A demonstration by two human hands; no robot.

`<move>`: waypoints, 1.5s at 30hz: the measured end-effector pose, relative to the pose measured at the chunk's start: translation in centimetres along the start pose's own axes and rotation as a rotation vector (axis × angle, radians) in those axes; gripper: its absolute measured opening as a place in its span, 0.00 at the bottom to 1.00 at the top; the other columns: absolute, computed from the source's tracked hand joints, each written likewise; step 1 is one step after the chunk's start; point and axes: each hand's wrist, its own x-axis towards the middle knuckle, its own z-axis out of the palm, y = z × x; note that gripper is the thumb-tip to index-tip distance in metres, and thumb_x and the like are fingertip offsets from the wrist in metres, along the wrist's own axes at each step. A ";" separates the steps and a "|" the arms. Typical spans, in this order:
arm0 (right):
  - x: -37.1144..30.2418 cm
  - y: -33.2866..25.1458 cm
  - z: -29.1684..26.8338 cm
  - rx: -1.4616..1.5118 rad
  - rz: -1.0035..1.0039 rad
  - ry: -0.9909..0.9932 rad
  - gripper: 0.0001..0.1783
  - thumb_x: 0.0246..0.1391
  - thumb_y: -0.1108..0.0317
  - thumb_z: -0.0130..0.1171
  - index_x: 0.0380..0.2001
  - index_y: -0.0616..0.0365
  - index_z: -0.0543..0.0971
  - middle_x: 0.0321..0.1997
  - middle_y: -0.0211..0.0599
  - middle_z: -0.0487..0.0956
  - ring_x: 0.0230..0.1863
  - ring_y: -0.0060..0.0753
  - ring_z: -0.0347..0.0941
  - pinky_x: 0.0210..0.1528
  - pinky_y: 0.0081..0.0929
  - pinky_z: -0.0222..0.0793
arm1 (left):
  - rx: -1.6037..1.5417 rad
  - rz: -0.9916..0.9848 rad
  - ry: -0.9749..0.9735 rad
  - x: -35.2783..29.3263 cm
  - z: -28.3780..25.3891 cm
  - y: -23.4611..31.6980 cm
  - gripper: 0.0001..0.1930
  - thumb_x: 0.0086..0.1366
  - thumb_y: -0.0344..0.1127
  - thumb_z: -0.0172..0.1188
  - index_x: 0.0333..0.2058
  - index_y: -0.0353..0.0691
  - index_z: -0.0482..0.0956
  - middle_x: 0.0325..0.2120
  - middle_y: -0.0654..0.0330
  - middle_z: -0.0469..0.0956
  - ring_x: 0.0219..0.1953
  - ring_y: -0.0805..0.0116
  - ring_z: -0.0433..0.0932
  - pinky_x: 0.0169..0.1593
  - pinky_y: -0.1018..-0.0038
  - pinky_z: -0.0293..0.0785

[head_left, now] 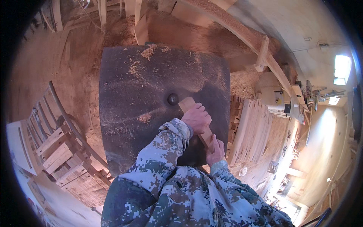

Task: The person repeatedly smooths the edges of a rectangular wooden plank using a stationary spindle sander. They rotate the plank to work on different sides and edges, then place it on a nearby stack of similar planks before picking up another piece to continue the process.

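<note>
A short, flat wooden board [186,103] lies slantwise over a dark, flat machine table [132,90]. Its far end is just right of a round spindle [172,99] that rises from the table; whether they touch, I cannot tell. My left hand [196,119] wraps over the middle of the board, fingers curled round its right edge. Farther back along the same piece, my right hand [215,151] grips the near end close to my body. Wood shavings [148,52] lie scattered over the tabletop, thickest at the far edge.
To the left stands a metal-railed cart [62,113] beside stacked wooden blocks [72,162]. A pile of long boards [249,132] is close on the right. Sawdust covers the floor [72,83], and a long wooden beam [242,32] crosses the far right.
</note>
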 end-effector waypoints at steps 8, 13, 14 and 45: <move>1.3 -1.1 -0.2 0.025 -0.005 -0.030 0.45 0.42 0.77 0.70 0.70 0.61 0.73 0.55 0.51 0.78 0.56 0.59 0.74 0.62 0.48 0.72 | -0.050 -0.039 0.083 -0.1 -0.5 -1.0 0.06 0.58 0.40 0.66 0.28 0.47 0.82 0.27 0.63 0.81 0.38 0.62 0.77 0.55 0.64 0.68; 1.5 -1.7 -0.4 0.020 -0.015 -0.047 0.44 0.42 0.79 0.69 0.68 0.61 0.75 0.54 0.49 0.79 0.55 0.58 0.75 0.60 0.47 0.72 | -0.073 -0.046 0.154 -0.8 -0.8 -1.0 0.07 0.60 0.39 0.66 0.26 0.46 0.80 0.25 0.63 0.79 0.37 0.61 0.76 0.52 0.64 0.69; 1.5 -1.7 -0.5 0.030 -0.031 -0.043 0.43 0.42 0.79 0.68 0.68 0.61 0.75 0.54 0.49 0.79 0.55 0.58 0.75 0.60 0.47 0.72 | -0.082 -0.047 0.172 -0.9 -0.9 -1.0 0.07 0.60 0.38 0.66 0.25 0.46 0.80 0.24 0.63 0.78 0.37 0.61 0.76 0.51 0.64 0.70; 3.9 -1.4 -0.7 0.019 -0.013 -0.067 0.34 0.39 0.72 0.68 0.56 0.62 0.78 0.48 0.51 0.81 0.52 0.58 0.76 0.57 0.47 0.75 | -0.028 -0.113 0.089 -0.6 -0.7 -0.6 0.10 0.65 0.41 0.64 0.26 0.47 0.79 0.25 0.61 0.78 0.38 0.60 0.76 0.55 0.62 0.68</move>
